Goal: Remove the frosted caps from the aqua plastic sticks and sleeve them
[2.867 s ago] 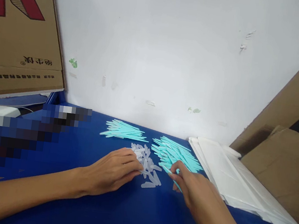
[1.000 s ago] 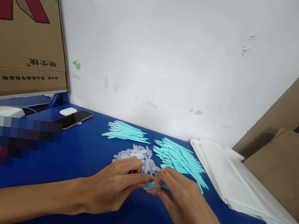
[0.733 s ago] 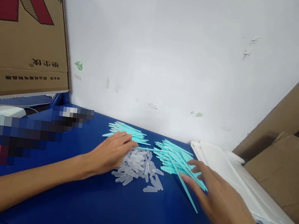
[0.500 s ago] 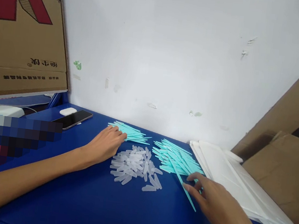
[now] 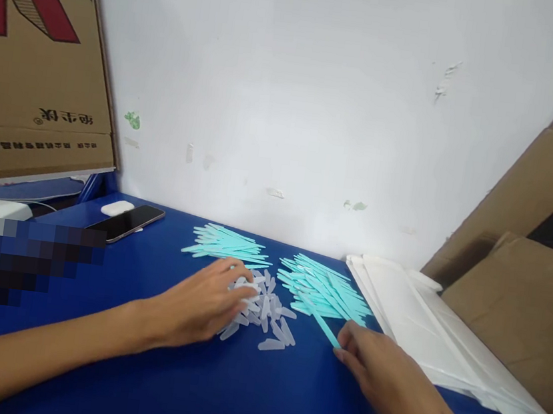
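Observation:
My right hand (image 5: 364, 352) pinches one end of a thin teal plastic stick (image 5: 326, 330), whose far end rests against the right-hand pile of similar sticks (image 5: 324, 287). Over the left side of a heap of small translucent plastic caps (image 5: 267, 306) is my left hand (image 5: 212, 300), its fingers curved and apart. Its fingertips are among the caps; I cannot make out a cap held in them. Behind that hand lies a second pile of teal sticks (image 5: 224, 242), near the wall.
A phone (image 5: 133, 222) and a white case (image 5: 118, 208) lie at the back left of the blue table (image 5: 233, 396). White sheets or bags (image 5: 423, 326) lie on the right, beside cardboard (image 5: 519, 317). A printed carton (image 5: 39, 84) stands at the left, and a white wall (image 5: 294, 102) closes the back.
My left hand has moved from the left stick pile toward me and right, onto the caps. The right thumb and fingers have closed on the teal stick's near end. The view has shifted slightly.

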{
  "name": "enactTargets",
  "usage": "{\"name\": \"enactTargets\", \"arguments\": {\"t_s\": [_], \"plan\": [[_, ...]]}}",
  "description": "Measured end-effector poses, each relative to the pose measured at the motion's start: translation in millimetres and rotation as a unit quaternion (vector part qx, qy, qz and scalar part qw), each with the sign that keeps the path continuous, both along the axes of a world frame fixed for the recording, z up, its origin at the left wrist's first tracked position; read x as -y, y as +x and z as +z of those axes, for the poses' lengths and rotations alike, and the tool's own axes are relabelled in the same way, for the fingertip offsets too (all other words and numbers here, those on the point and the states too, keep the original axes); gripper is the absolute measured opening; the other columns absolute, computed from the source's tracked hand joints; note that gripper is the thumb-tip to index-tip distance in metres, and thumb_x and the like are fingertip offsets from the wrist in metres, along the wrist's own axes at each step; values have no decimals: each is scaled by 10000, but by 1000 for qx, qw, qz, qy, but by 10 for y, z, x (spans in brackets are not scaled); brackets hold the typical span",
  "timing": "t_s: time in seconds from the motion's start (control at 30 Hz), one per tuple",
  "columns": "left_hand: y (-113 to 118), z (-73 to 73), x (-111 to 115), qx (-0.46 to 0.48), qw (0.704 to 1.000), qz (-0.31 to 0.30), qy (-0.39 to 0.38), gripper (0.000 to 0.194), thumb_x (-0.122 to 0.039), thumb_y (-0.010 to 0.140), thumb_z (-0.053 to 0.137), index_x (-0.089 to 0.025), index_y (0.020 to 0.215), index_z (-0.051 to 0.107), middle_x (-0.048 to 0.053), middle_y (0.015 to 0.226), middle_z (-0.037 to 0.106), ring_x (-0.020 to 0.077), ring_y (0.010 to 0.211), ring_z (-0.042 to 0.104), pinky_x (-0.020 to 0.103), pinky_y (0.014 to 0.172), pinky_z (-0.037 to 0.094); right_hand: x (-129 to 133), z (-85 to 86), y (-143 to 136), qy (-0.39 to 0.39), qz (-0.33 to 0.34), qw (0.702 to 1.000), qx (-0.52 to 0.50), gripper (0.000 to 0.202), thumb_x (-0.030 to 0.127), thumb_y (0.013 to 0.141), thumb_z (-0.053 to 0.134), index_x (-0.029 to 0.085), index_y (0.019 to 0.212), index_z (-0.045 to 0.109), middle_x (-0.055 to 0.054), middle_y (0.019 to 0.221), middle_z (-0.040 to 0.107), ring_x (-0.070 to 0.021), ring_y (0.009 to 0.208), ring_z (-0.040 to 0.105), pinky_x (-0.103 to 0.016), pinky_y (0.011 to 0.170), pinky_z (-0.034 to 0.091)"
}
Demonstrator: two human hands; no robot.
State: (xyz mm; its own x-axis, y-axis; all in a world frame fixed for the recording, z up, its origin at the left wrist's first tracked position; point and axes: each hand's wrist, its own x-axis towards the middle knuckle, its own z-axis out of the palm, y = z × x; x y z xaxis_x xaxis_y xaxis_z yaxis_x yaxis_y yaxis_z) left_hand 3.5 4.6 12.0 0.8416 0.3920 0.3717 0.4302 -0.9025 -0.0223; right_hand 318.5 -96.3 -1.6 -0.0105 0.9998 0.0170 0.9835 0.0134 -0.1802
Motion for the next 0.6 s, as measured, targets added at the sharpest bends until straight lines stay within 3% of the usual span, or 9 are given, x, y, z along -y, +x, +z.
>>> {"name": "enactTargets", "arguments": {"t_s": [0.13, 0.23, 0.33, 0.4, 0.5, 0.6], "plan": [[104, 11, 349, -58, 993, -102, -31, 463, -203, 1019, 482, -173, 1480, 452, 123, 1543, 480, 330, 1425, 405, 491, 1144, 400, -12, 76, -37, 36, 6, 999, 14, 143, 264, 1003, 422, 262, 870, 475, 6, 738, 648, -211, 634, 590, -321, 572, 292], [108, -16, 415, -85, 983, -156, -44, 504, -133, 990, 474, -165, 1492, 434, 104, 1552, 487, 310, 1452, 392, 459, 1172, 366, -27, 136, -76, 64, 10, 998, 8, 118, 266, 997, 448, 269, 883, 480, 20, 700, 641, -200, 596, 578, -311, 539, 274], [81, -48, 344, -76, 984, -159, -34, 535, -5, 919, 463, -159, 1431, 486, 115, 1400, 620, 302, 1353, 495, 433, 1109, 406, -34, 176, -119, 68, 18, 997, 5, 102, 266, 1000, 455, 277, 904, 490, 30, 694, 644, -197, 584, 574, -306, 532, 271], [68, -55, 288, -59, 987, -149, -22, 510, 35, 903, 452, -163, 1367, 526, 114, 1248, 685, 268, 1181, 600, 377, 1004, 465, -32, 189, -144, 64, 23, 998, 4, 106, 266, 1005, 456, 279, 906, 491, 33, 708, 650, -198, 589, 578, -307, 536, 272], [68, -38, 257, -55, 989, -136, -2, 492, 17, 893, 481, -146, 1356, 515, 118, 1070, 696, 233, 942, 641, 326, 857, 499, -22, 206, -177, 59, 37, 998, -13, 119, 266, 1011, 460, 278, 896, 489, 36, 711, 647, -196, 605, 589, -307, 544, 288], [78, -23, 278, -82, 987, -136, 23, 558, -30, 867, 545, -83, 1415, 455, 150, 1053, 674, 260, 925, 624, 353, 855, 505, -9, 237, -212, 53, 53, 996, -40, 121, 262, 1017, 463, 281, 900, 490, 47, 708, 643, -191, 620, 593, -304, 560, 312]]}}
